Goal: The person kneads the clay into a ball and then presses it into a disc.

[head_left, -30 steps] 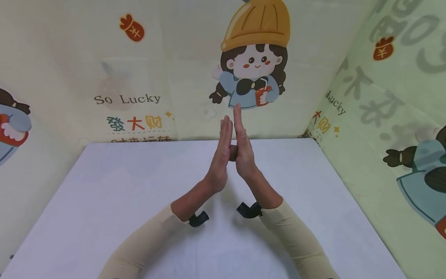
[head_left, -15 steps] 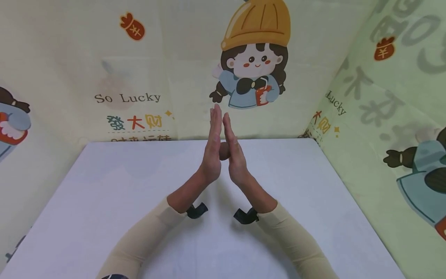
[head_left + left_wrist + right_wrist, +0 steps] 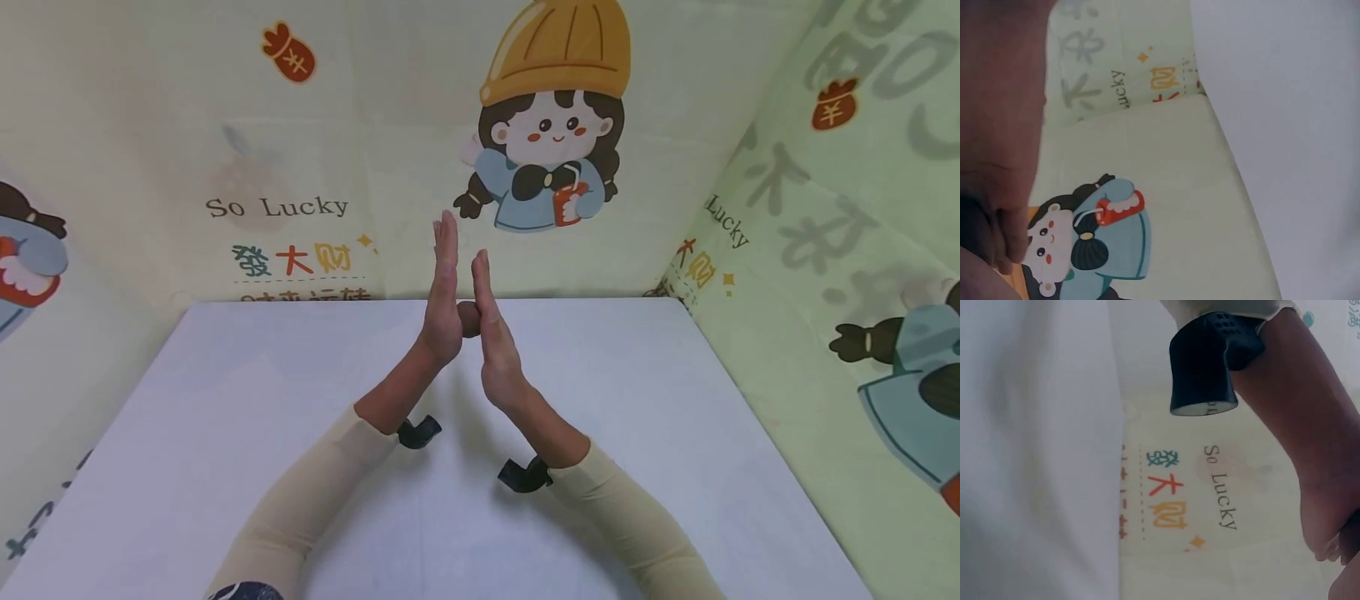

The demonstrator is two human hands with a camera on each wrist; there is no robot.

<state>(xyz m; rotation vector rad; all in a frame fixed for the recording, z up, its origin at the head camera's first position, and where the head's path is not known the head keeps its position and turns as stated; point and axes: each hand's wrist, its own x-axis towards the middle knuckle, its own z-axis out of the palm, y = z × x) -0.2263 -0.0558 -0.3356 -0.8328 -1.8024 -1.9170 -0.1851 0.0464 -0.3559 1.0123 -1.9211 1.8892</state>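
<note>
One round brown object [image 3: 469,319], sides hidden, sat between left hand [image 3: 443,300] and right hand [image 3: 497,337], below straight fingers [image 3: 447,246].

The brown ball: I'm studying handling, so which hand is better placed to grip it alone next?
Probably the right hand: the brown ball appears nearer its fingers, but lower on the left hand, toward the wrist.

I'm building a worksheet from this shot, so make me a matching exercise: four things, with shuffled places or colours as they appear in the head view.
Things
1. brown ball
2. left hand
3. tabletop
4. right hand

Places and colours
A. white
B. right of the ball
C. between the palms
D. left of the ball

Pairs: 1-C, 2-D, 3-A, 4-B
</note>
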